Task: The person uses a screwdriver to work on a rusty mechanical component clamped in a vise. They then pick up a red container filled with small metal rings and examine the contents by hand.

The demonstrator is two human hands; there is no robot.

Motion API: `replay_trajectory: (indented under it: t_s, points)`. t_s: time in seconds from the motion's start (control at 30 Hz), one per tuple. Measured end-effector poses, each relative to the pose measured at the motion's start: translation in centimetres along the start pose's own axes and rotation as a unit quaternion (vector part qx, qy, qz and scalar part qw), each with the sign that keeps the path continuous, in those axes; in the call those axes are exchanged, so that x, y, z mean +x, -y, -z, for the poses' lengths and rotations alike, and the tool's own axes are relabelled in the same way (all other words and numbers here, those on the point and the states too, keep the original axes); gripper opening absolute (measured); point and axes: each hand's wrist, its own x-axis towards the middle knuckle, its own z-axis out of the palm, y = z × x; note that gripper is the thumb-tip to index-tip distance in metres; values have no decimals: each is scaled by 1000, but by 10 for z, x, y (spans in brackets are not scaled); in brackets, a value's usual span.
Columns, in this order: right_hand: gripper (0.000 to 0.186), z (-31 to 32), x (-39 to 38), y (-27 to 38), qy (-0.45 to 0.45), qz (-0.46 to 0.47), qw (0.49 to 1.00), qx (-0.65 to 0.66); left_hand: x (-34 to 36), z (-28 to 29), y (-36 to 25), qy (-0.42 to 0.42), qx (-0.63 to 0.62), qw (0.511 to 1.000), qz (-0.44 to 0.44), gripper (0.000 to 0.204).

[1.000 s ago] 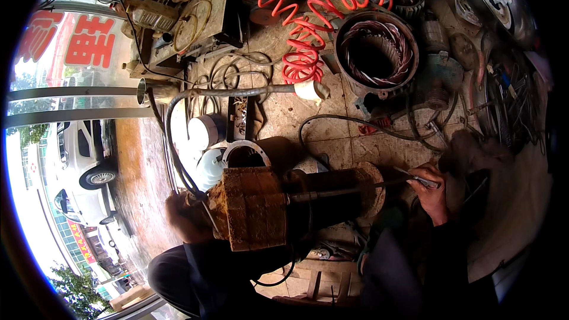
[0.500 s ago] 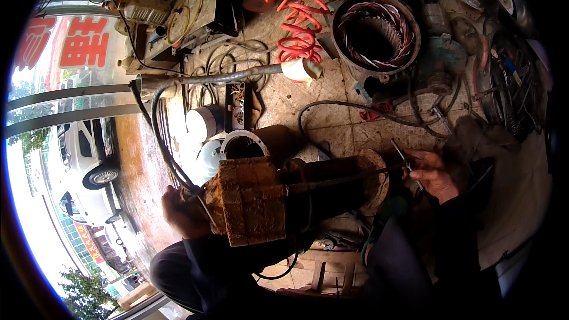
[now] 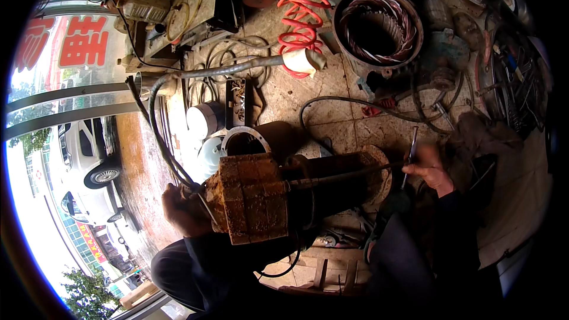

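A heavily rusted boxy metal housing [image 3: 252, 201] with a long dark cylindrical body [image 3: 323, 201] and round flange [image 3: 377, 175] lies across the lower middle. My left hand [image 3: 182, 210] is curled at its left end, where thick grey cables [image 3: 154, 124] meet it; what the fingers grip is partly hidden. My right hand [image 3: 430, 172], blurred, is closed on a slim silver metal bar [image 3: 412, 148] at the far end of a long rod [image 3: 361, 173] running along the body.
Beyond lie a winding-filled motor housing [image 3: 377, 29], red coiled hose [image 3: 299, 26], a parts tray [image 3: 239, 104], a white bucket [image 3: 201, 121], a hollow metal cylinder [image 3: 246, 142], a metal bench [image 3: 195, 18] and piled tools [image 3: 504, 83]. A glass front at left shows parked cars.
My right hand has moved upward and the silver bar has swung from slanted to nearly upright. My left hand stays at the housing's left end.
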Motion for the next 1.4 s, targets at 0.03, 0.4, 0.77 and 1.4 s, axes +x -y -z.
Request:
replay_trajectory:
  t_s: [0.03,0.4,0.77,1.4]
  points:
    - [26,-4,0,3,-14,4,1000,-7,-4,1,-4,10,14,1000,6,23]
    - [11,22,4,31,178,-8,977,-120,7,4,5,10,-2,1000,16,23]
    - [12,7,-7,24,-94,30,994,-42,2,3,-1,14,2,1000,9,23]
    - [58,16,-1,24,92,-81,938,323,16,18,4,43,-4,999,6,25]
